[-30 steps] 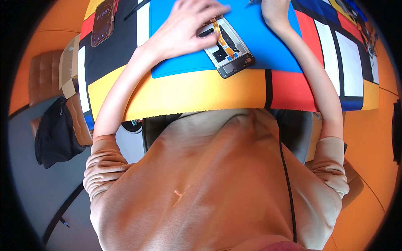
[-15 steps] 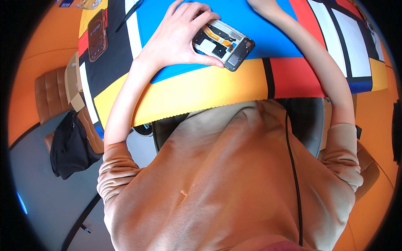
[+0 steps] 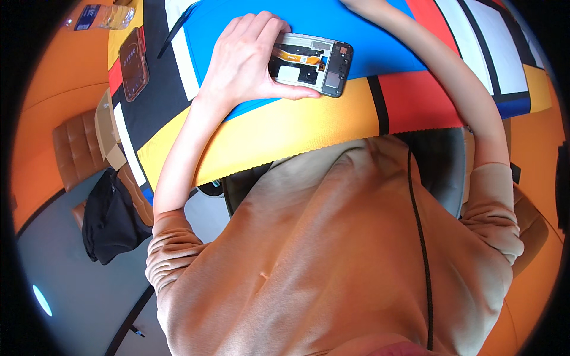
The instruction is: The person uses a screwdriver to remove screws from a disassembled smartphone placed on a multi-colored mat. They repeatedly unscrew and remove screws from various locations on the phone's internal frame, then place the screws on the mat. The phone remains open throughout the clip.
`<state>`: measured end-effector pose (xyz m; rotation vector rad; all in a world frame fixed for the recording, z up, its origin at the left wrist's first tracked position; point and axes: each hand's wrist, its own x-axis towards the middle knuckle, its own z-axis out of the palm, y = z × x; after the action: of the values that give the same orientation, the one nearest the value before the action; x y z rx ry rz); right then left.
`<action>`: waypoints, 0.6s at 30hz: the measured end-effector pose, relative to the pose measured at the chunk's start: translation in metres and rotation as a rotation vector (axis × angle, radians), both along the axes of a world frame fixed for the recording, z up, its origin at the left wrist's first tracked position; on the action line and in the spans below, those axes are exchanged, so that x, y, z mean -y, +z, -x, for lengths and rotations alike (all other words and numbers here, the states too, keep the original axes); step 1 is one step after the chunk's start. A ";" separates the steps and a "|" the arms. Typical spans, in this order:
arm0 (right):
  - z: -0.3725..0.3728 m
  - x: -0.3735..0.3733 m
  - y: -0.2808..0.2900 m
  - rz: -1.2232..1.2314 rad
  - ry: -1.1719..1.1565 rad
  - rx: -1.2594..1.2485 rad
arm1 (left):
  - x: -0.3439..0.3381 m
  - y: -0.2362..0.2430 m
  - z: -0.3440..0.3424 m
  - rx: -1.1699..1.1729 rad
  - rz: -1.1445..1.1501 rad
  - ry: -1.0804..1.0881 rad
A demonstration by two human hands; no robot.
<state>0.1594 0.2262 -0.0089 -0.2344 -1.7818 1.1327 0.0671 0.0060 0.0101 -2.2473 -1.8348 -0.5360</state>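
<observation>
The surface (image 3: 297, 121) lay at twelve o'clock; left grip (image 3: 246, 59) clamped opened phone (image 3: 306, 74), edge-only pressure best sparing ribbon (image 3: 295, 58); right grip (image 3: 358, 5) was unclear.

It looks like a living room or lounge, though a casual office is possible: there is a bright colour-block tablecloth (image 3: 285, 129), a tufted brown seat (image 3: 76, 151) just beside it, a black bag or garment (image 3: 111, 222) against that seat, and a clear bottle (image 3: 115, 18) at the far left.
</observation>
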 end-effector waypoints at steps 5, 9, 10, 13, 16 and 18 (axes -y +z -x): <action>0.001 0.001 0.000 0.049 0.030 -0.001 | -0.002 -0.001 0.002 0.074 -0.092 -0.082; 0.001 0.000 -0.001 0.027 0.039 -0.036 | -0.003 0.001 0.009 0.209 -0.128 -0.121; 0.002 0.000 -0.001 0.030 0.037 -0.033 | -0.004 0.002 0.013 0.260 -0.145 -0.140; 0.002 0.000 -0.002 0.038 0.038 -0.029 | -0.001 0.001 0.019 0.535 -0.089 -0.026; 0.001 0.001 -0.002 0.066 0.047 -0.032 | 0.001 0.001 0.023 0.883 -0.107 -0.006; 0.000 0.003 -0.002 0.094 0.067 -0.018 | 0.004 0.001 0.021 1.222 -0.022 0.000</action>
<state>0.1598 0.2236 -0.0105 -0.2208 -1.7334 1.2646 0.0457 0.0019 0.0114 -1.9761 -2.1428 -2.2573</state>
